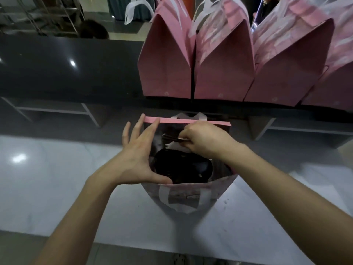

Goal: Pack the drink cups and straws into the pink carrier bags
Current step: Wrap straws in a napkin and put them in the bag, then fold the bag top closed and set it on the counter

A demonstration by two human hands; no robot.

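I am partway through one bag, with several others apparently done. My left hand (138,155) is spread wide, fingers straight, bracing the left wall and far rim of the open pink bag (191,196) that stands on the white tabletop (57,188) just in front of me. My right hand (205,140) is curled over the mouth of that bag, its grip pinching what looks like a wrapped straw (172,138), held above the opening and not yet let go. Down inside sits a drink cup (181,169) with a dark lid, so the cup looks packed already. On the dark counter (66,69) beyond, four pink bags (223,69) stand in a row with tops folded shut; I judge those finished. Dropping the straw and closing this bag seem to remain.
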